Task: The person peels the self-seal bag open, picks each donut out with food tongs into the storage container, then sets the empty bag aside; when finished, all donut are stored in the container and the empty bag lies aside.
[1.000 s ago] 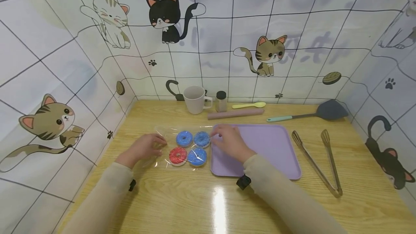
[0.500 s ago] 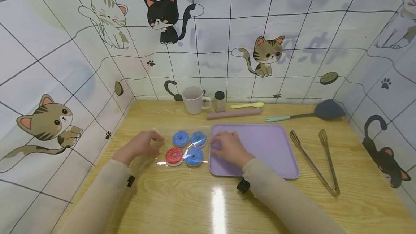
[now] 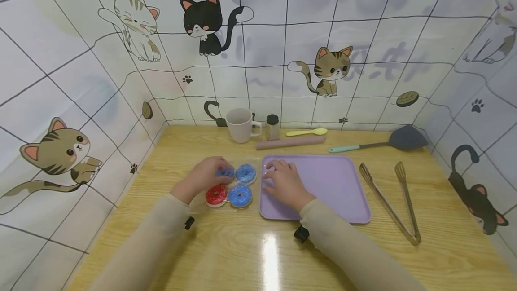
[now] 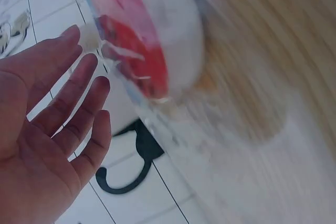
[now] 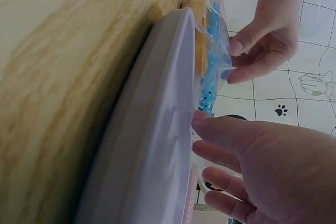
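Observation:
Clear plastic packaging (image 3: 193, 205) holds several toy donuts with coloured tops, lying left of the tray. My left hand (image 3: 206, 175) is above the upper-left blue donut (image 3: 228, 175), partly covering it; whether it touches the plastic I cannot tell. In the left wrist view its fingers (image 4: 86, 108) are spread and relaxed. A red donut (image 3: 216, 195) and two more blue donuts, the upper one (image 3: 246, 174) and the lower one (image 3: 240, 196), lie beside it. My right hand (image 3: 286, 184) is over the left side of the lilac tray (image 3: 335, 187), fingers loosely bent, holding nothing.
Behind stand a mug (image 3: 240, 125) and a black-capped shaker (image 3: 273, 127). A yellow spoon (image 3: 307, 132) and a pinkish rolling pin (image 3: 291, 142) lie beside them. A spatula (image 3: 405, 139) and metal tongs (image 3: 389, 203) are at the right. Cat-patterned walls surround the table.
My left hand has moved right, from the packaging's left edge to above the upper-left blue donut. The packaging shifted slightly left, away from the tray. My right hand drew back from it onto the tray.

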`<action>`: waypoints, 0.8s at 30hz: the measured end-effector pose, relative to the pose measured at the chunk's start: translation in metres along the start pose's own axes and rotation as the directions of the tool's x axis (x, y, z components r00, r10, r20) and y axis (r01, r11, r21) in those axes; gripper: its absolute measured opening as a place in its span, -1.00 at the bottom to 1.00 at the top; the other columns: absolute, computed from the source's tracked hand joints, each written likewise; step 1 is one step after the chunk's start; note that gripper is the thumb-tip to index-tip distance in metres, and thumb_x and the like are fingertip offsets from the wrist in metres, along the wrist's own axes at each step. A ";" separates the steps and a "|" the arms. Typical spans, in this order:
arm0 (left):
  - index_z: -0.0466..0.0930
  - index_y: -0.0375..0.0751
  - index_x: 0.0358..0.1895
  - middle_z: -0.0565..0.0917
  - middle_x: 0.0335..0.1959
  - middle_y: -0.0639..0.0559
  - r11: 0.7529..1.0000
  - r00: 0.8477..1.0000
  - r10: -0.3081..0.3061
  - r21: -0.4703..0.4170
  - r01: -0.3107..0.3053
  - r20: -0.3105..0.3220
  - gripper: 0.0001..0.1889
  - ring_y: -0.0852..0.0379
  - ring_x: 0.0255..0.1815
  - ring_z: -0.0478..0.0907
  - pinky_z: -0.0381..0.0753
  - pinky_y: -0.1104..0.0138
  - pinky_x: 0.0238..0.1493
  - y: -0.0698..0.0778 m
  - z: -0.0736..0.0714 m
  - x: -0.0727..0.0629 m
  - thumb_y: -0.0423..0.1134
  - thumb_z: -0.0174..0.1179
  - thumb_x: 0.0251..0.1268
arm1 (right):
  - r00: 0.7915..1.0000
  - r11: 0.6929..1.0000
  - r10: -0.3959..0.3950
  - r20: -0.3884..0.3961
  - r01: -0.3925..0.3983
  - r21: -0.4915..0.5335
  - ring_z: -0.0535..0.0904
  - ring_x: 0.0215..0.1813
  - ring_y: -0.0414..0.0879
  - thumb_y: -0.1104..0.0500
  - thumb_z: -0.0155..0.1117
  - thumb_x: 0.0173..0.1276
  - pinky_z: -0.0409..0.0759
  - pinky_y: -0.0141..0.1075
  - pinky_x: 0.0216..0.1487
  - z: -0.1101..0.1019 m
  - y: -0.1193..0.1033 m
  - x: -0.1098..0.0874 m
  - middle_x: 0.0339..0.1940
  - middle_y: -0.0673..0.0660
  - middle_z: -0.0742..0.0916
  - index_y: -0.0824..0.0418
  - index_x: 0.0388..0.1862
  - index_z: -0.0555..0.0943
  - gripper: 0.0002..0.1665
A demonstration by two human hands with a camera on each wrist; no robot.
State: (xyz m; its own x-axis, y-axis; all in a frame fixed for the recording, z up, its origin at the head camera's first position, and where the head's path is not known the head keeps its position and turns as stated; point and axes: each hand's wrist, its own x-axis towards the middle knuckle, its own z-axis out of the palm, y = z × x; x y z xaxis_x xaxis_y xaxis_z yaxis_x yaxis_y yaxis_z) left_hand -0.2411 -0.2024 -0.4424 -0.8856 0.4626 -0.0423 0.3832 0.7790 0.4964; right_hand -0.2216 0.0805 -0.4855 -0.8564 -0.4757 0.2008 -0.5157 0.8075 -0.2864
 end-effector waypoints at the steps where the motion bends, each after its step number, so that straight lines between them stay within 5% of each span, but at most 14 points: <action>1: 0.76 -0.21 0.09 0.74 0.03 -0.11 1.000 1.000 0.012 -0.006 -0.012 0.006 -0.69 -0.11 0.02 0.67 0.65 0.02 0.11 0.004 0.002 0.002 -0.25 0.44 0.30 | 1.000 1.000 -0.001 -0.003 0.001 -0.005 0.49 0.33 0.02 -0.09 0.55 0.27 0.39 0.03 0.24 0.000 0.000 0.000 0.29 0.03 0.65 -0.04 -0.05 0.81 -0.69; 8: 0.78 -0.18 0.08 0.72 0.07 -0.07 0.990 0.995 0.102 0.093 -0.102 0.015 -0.62 -0.06 0.12 0.66 0.62 0.04 0.26 0.013 0.015 0.016 -0.17 0.52 0.21 | 0.999 0.999 -0.042 0.016 0.042 0.024 0.51 0.30 0.00 -0.02 0.55 0.28 0.37 0.05 0.21 0.003 0.000 0.001 0.27 -0.02 0.69 -0.04 -0.02 0.81 -0.70; 24: 0.85 0.04 -0.14 0.72 -0.09 0.15 0.977 0.985 0.158 0.155 -0.146 -0.064 -0.82 0.09 0.05 0.63 0.66 0.11 0.15 0.007 0.030 0.024 -0.13 0.53 0.19 | 0.997 0.998 -0.042 0.059 0.038 0.058 0.54 0.29 0.02 -0.02 0.52 0.30 0.34 0.10 0.24 0.003 -0.004 -0.001 0.20 -0.02 0.75 -0.04 0.00 0.81 -0.70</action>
State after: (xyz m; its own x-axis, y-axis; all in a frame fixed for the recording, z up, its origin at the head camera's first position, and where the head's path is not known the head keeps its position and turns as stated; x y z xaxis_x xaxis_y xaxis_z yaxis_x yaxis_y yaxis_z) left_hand -0.2520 -0.1730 -0.4660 -0.8290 0.5518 0.0916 0.5446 0.7589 0.3570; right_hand -0.2189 0.0770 -0.4876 -0.8342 -0.5286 0.1568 -0.5486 0.7672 -0.3324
